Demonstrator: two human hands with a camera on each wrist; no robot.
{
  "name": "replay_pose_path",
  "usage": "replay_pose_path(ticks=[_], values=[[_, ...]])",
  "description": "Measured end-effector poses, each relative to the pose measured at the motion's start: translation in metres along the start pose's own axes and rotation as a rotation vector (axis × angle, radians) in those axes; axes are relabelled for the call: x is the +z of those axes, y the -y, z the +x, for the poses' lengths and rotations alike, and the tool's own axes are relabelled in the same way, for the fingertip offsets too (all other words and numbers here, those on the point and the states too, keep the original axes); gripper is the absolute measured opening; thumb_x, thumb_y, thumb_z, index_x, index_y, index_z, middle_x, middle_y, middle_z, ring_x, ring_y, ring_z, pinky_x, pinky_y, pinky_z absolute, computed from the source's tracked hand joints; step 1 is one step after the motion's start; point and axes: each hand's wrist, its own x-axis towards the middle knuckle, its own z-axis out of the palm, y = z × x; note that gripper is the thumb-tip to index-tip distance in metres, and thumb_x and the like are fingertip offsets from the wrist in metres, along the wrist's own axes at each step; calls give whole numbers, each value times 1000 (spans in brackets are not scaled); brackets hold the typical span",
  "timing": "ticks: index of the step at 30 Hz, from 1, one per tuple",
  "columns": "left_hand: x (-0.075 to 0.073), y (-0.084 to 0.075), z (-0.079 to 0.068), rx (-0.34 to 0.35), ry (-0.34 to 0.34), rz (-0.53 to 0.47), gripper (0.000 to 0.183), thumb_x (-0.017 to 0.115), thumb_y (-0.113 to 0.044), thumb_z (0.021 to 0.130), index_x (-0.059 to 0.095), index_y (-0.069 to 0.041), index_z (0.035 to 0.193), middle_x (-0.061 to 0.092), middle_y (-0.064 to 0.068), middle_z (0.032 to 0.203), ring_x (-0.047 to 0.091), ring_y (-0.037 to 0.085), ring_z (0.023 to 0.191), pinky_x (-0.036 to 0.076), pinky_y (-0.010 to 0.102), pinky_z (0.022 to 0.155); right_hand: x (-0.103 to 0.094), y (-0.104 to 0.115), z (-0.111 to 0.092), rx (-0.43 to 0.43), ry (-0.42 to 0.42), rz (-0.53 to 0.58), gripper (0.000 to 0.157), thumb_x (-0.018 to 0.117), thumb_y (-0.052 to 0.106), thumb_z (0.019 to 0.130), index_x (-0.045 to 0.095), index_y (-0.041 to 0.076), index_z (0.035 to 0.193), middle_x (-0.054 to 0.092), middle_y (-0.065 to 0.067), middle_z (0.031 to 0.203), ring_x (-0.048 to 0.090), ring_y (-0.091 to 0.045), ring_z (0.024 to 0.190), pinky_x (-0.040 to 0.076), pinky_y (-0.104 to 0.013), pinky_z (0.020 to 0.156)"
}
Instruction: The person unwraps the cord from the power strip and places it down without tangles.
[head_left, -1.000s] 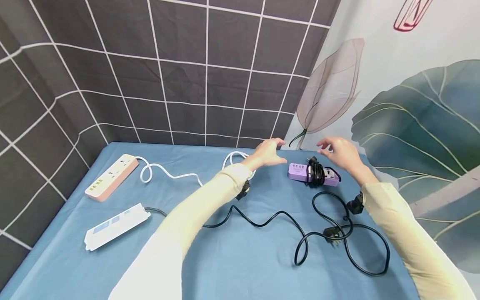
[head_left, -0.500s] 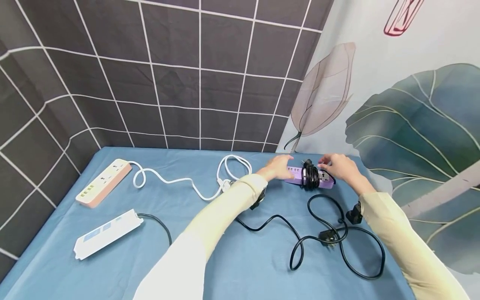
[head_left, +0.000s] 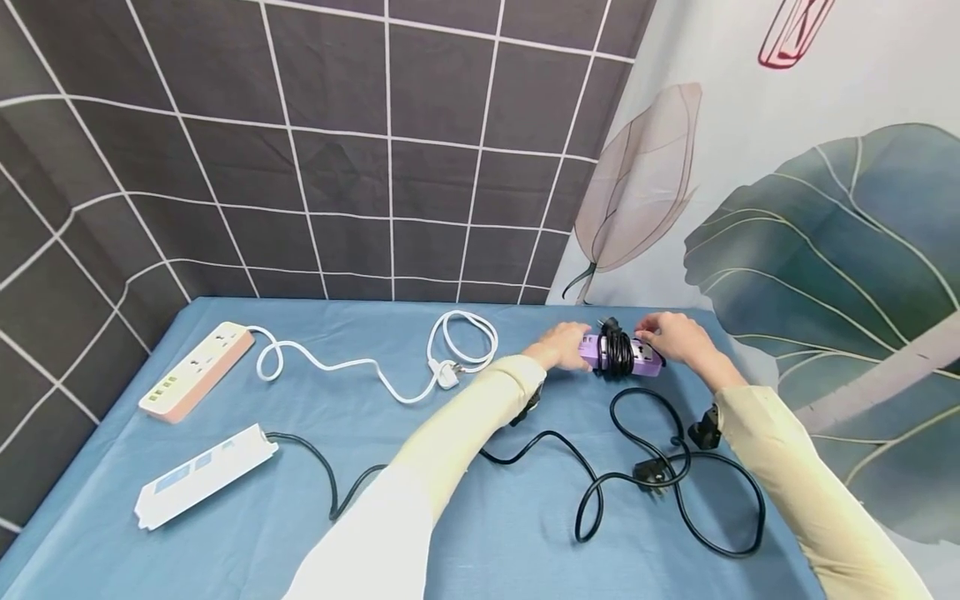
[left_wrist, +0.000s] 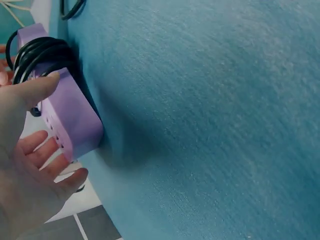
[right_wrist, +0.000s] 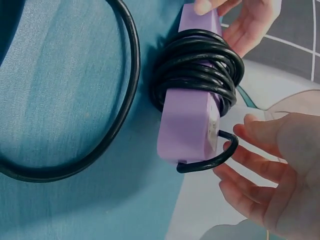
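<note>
A purple power strip (head_left: 646, 358) lies near the back right of the blue table, its black cord (right_wrist: 195, 67) wound in a tight bundle around its middle. My left hand (head_left: 561, 346) holds the left end of the strip, thumb on one side and fingers on the other, as the left wrist view shows. At the other end is my right hand (head_left: 678, 337), thumb and fingers spread loosely beside the short loop of cord there. In the right wrist view those right fingertips (right_wrist: 227, 172) come right up to the loop without curling round it.
At left lie a cream and pink power strip (head_left: 197, 371) with a white cord (head_left: 345, 364), and a white power strip (head_left: 206, 477). A black cord (head_left: 551, 433) with a black plug (head_left: 649, 472) sprawls across the middle and right. A grey checked cloth (head_left: 337, 167) hangs behind.
Both hands have come down to the purple strip. My left hand has moved right and taken hold of its left end, while the right has lowered to its right end.
</note>
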Motion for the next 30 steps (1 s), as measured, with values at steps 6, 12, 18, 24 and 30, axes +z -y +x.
replay_pose_path(ticks=[6,12,18,24,30], values=[[3,-1,2,10,-31,92,60,70,-33,86,49,-15,139,52,2,138,47,15,122,41,26,99,0,1,0,-9,-3,-24,27,51,18,98,65,1,113,66,-23,115,61,-39,99,45,-56,84],[2,1,-1,82,-28,160,51,68,-33,88,55,-13,133,55,3,130,50,16,116,41,25,96,0,4,1,-5,17,-37,27,52,19,98,65,2,113,66,-23,115,62,-37,95,45,-55,82],[-4,9,-6,135,31,211,49,64,-33,90,54,-10,132,55,6,128,51,18,115,41,27,97,2,6,0,-63,12,1,27,51,18,98,65,1,114,67,-22,113,63,-36,96,46,-55,83],[-12,15,-9,163,72,198,52,65,-30,89,52,-9,135,55,7,130,51,20,116,41,28,98,4,2,0,-143,-3,108,25,52,13,97,65,-3,112,67,-24,109,63,-41,99,47,-54,84],[-7,11,-11,119,30,159,59,70,-32,83,52,-13,136,56,5,129,53,18,114,44,27,93,8,-2,7,-119,12,156,28,49,17,100,64,-1,116,66,-23,114,61,-40,103,48,-52,85]])
